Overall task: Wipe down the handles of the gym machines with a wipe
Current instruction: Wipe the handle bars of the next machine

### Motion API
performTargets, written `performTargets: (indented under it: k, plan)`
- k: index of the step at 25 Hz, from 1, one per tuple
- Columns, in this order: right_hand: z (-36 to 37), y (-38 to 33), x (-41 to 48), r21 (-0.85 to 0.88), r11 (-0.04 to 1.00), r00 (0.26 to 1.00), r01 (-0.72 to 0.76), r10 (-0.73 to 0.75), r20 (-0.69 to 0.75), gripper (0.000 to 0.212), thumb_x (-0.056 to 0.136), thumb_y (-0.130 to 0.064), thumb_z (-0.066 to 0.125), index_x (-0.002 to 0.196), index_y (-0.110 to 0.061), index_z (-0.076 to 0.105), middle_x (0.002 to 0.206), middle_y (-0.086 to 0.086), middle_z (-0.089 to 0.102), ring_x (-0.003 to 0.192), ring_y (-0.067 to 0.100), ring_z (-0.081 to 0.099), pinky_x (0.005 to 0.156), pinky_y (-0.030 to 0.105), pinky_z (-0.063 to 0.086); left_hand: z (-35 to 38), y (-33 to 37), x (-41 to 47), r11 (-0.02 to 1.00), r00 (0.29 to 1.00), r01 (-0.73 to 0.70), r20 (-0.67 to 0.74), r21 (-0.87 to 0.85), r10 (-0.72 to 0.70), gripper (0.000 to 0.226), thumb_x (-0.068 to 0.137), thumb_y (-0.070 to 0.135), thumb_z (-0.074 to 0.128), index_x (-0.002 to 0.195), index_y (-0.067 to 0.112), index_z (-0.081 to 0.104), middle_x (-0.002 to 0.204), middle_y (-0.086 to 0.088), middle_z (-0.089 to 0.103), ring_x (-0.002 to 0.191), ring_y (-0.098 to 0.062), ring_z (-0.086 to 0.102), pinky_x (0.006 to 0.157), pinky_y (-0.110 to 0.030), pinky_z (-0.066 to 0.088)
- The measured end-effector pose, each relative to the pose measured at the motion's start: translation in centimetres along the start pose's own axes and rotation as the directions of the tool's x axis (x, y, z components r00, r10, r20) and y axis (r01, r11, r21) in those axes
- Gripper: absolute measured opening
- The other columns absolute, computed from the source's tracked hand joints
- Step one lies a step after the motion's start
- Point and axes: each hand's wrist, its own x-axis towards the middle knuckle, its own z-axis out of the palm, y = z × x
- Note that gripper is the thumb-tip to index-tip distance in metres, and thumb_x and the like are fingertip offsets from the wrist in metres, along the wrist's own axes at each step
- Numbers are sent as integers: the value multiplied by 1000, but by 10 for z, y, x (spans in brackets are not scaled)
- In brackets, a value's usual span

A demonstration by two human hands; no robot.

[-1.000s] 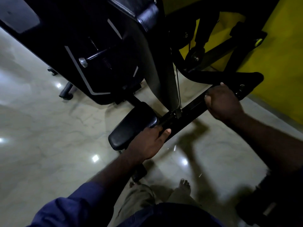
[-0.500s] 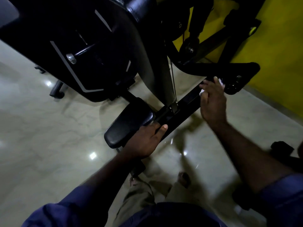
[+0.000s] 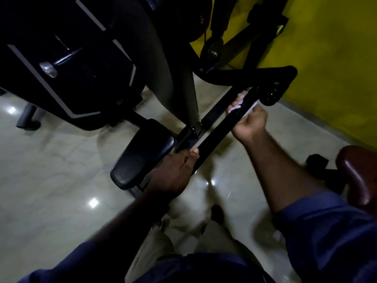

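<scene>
White wipe (image 3: 234, 108) was bunched inside the right hand (image 3: 250, 124). That grip was clamped round the black handle bar (image 3: 216, 127), with the wipe between palm and bar. Wipe showed on both sides of the bar: by the fingertips on the far side, by the thumb on the near side. It sat on the upper stretch of the bar, just short of the black end roller (image 3: 270, 97).

Left hand (image 3: 175, 172) was clamped on the lower end of the same bar, thumb laid on top, fingers tucked under and out of sight. The two hands were well apart along the bar. The bar ran diagonally across the view, from the left hand up toward the right.

Black padded rest (image 3: 140, 154) lay just beside the left hand; could not tell whether they touched. Dark upright post (image 3: 175, 74) came down to a bracket on the bar, between the two hands.

Further out stood a black machine housing (image 3: 81, 82) with grey stripes and a chrome knob (image 3: 48, 69). A pulley (image 3: 212, 50) and dark struts stood against a yellow wall (image 3: 336, 58). Pale marbled floor (image 3: 51, 180) was glossy and carried spots of reflected light. Dark red seat (image 3: 359, 176) was at the right edge. Both arms wore blue sleeves (image 3: 326, 231). Khaki trousers (image 3: 155, 248) and a bare foot (image 3: 217, 213) were below, blurred.
</scene>
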Motion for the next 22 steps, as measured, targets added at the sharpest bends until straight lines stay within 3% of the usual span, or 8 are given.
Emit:
performTargets:
  k: [4,6,10,13,15,18,20,22]
  plan:
    - [1,75,-67,-37,997,997,-68,69,34,32,98,-37,41,88,-12,58,71,2,51,60,16,51,67,26,45,1,6,-10,964,949,-196,-281,-178,141,25,107,45,39,107,26,55,104,-3,61,96,-18,58,86,-30,44]
    - [0,129,-117,-32,996,996,-86,86,-24,45,105,-48,37,88,-12,58,74,5,52,62,18,53,64,28,50,2,-1,-13,877,922,-253,-375,-409,91,19,103,48,44,111,33,53,117,-7,54,105,-23,57,95,-35,49]
    - [-5,190,-169,-128,990,987,-59,38,-158,55,106,-58,33,96,-10,58,78,14,59,66,28,59,69,35,55,-15,-31,-15,696,969,-60,-210,-716,-133,40,86,73,46,105,39,58,126,-8,53,121,-37,53,108,-59,45]
    - [5,192,-170,-128,992,965,-20,-14,-261,55,107,-56,37,99,-6,60,72,13,65,60,28,63,64,35,58,-37,-67,-26,754,986,-98,-167,-650,-16,46,85,83,40,100,46,62,124,1,58,126,-34,51,112,-59,40]
    - [5,205,-175,-139,990,934,18,-66,-352,49,105,-56,44,114,-10,58,72,10,67,58,24,65,61,33,58,-50,-82,-33,751,996,-81,-74,-655,43,36,93,72,38,100,45,62,127,-1,58,126,-34,53,111,-60,41]
    - [7,236,-193,-184,982,911,33,-106,-398,48,107,-52,38,112,-8,56,75,14,65,53,19,59,50,24,50,-67,-89,-42,818,990,-113,1,-564,138,39,104,61,31,101,37,62,117,1,56,108,-23,57,106,-57,46]
    - [13,247,-205,-241,966,880,91,-191,-434,41,112,-39,35,103,-4,56,72,18,64,48,16,55,41,20,44,-72,-94,-41,835,984,-104,65,-540,164,46,94,74,32,92,42,65,109,0,57,95,-16,56,101,-54,48]
    - [15,252,-213,-318,926,831,205,-336,-443,35,112,-26,40,112,4,58,92,25,70,64,22,68,52,21,54,-78,-96,-36,840,978,-88,115,-536,175,46,83,82,36,88,48,67,102,-1,60,87,-14,57,94,-51,51]
